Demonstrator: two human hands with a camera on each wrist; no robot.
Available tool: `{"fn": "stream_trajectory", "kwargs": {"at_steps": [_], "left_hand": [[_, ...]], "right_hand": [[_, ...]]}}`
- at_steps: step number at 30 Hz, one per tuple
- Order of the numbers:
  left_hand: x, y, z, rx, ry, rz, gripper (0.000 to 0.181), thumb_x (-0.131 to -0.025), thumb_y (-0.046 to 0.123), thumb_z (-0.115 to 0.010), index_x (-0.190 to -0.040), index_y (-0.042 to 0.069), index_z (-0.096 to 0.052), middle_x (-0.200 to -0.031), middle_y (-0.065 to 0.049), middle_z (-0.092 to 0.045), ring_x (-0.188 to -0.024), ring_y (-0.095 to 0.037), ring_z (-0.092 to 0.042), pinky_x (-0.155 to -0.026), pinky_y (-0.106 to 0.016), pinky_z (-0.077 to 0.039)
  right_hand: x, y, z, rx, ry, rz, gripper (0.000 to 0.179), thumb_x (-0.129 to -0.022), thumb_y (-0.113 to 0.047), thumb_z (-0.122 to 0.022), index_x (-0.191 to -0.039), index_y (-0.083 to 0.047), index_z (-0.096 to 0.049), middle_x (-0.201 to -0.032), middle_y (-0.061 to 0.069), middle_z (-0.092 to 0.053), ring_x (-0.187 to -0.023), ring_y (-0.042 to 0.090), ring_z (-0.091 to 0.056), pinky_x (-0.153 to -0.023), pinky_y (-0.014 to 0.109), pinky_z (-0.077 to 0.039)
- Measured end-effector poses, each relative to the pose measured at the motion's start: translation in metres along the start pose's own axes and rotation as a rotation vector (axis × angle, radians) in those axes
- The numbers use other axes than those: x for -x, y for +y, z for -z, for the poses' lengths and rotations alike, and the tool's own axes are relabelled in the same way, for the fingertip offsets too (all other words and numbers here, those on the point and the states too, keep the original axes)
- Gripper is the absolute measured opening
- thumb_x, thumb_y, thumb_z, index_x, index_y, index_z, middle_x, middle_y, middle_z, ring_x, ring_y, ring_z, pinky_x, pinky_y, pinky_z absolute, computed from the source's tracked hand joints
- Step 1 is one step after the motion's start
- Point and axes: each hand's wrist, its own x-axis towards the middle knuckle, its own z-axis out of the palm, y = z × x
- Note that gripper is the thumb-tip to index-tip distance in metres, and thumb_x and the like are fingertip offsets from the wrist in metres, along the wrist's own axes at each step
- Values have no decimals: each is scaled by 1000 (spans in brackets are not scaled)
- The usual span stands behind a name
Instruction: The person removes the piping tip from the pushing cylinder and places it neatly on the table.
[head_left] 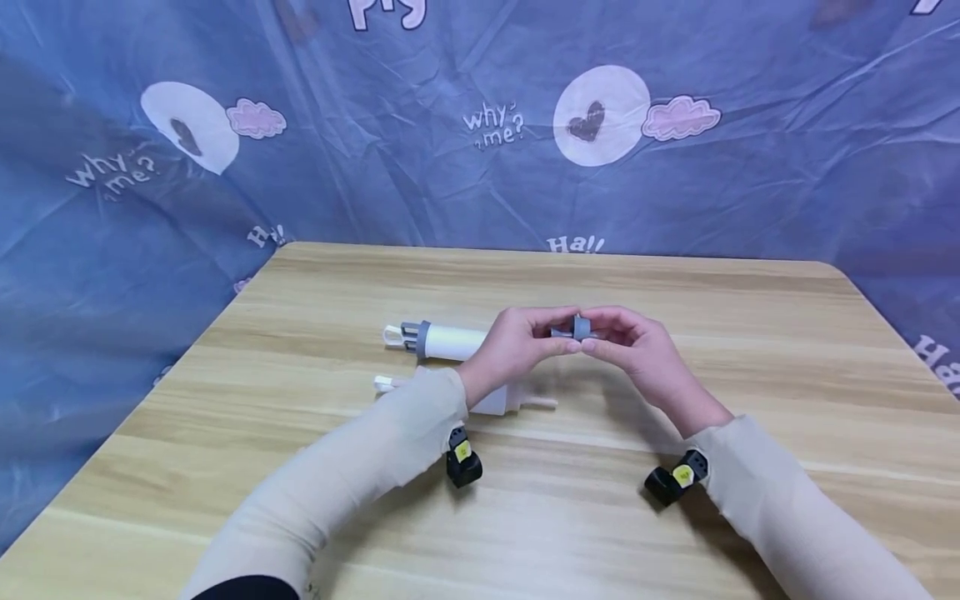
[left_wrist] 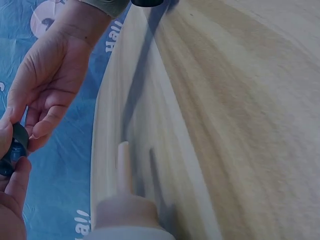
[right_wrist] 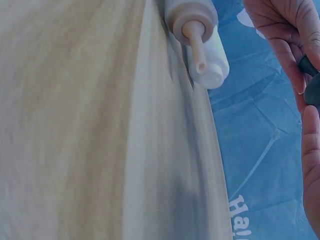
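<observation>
In the head view, both hands meet over the middle of the table around a small dark grey plastic part [head_left: 581,327] with a wide collar and a narrower stem. My left hand [head_left: 512,343] pinches it between thumb and fingers from the left. From the other side my right hand [head_left: 637,343] pinches it too, thumb in front. The grey part [right_wrist: 313,90] is cut off by the frame edge in the right wrist view. Below the left hand lie a white tube [head_left: 452,342] with a grey slotted end and white loop, and a second white tube [head_left: 491,402] with a thin pale nozzle, partly hidden by the forearm.
The wooden table [head_left: 540,533] carries both tubes left of centre. A blue printed cloth [head_left: 435,183] hangs behind its far edge and along its sides. Black cameras [head_left: 463,458] sit at both wrists, just over the tabletop.
</observation>
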Motion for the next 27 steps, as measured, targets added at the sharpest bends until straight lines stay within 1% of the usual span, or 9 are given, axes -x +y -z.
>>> {"fn": "stream_trajectory", "kwargs": {"at_steps": [4, 8, 12, 14, 17, 22, 25, 27], "left_hand": [[-4, 0, -4, -7, -16, -19, 47, -80, 16, -73, -124, 12, -60, -113, -4, -67, -93, -6, -63, -76, -16, -50], [-8, -2, -7, -6, -22, -20, 47, -80, 16, -72, -124, 11, -60, -113, -6, -66, -96, -7, -63, -77, -16, -50], [-13, -3, -7, -47, -21, -21, 45, -81, 16, -71, -124, 11, -60, -114, -10, -66, -98, -9, -63, -77, -15, -49], [-15, -3, -6, -72, -16, -21, 44, -81, 15, -71, -124, 11, -60, -113, -10, -66, -97, -9, -62, -77, -15, -49], [-17, -2, -5, -99, -13, -13, 42, -82, 15, -70, -123, 10, -61, -113, -9, -66, -95, -10, -62, -76, -15, -49], [-21, -1, -6, -145, -15, 17, 41, -82, 16, -70, -122, 10, -61, -114, -8, -66, -97, -10, -62, -77, -14, -48], [-23, -2, -7, -179, -22, 32, 41, -83, 17, -69, -123, 9, -61, -115, -9, -65, -100, -11, -62, -80, -13, -47], [-23, -3, -8, -205, -28, 44, 41, -83, 18, -69, -122, 9, -61, -115, -7, -65, -102, -11, -61, -82, -14, -46]], "right_hand": [[3, 1, 6, 18, 19, 12, 31, -82, -1, -67, -105, -22, -65, -92, -11, -65, -82, 5, -59, -71, 16, -49], [4, 2, 13, 19, 16, 18, 31, -83, -1, -65, -106, -21, -65, -91, -10, -64, -82, 5, -58, -70, 16, -48], [3, 4, 21, 6, 6, 15, 31, -84, 0, -64, -109, -18, -64, -91, -9, -64, -82, 4, -58, -70, 16, -49], [3, 3, 24, 13, 2, 10, 31, -84, 0, -64, -111, -16, -64, -92, -10, -64, -82, 3, -58, -71, 16, -49], [3, 1, 28, 61, 6, -9, 31, -85, -3, -64, -115, -12, -63, -94, -11, -65, -84, 3, -59, -73, 16, -49], [3, -1, 34, 203, 16, -50, 37, -85, -11, -66, -121, -3, -59, -95, -16, -63, -86, 3, -58, -73, 15, -48], [3, 0, 37, 249, 24, -74, 40, -85, -13, -66, -122, 0, -57, -95, -20, -62, -86, 1, -57, -72, 14, -48], [3, 0, 39, 274, 33, -96, 42, -85, -15, -66, -122, 2, -56, -96, -22, -61, -86, 1, -56, -72, 14, -47]]}}
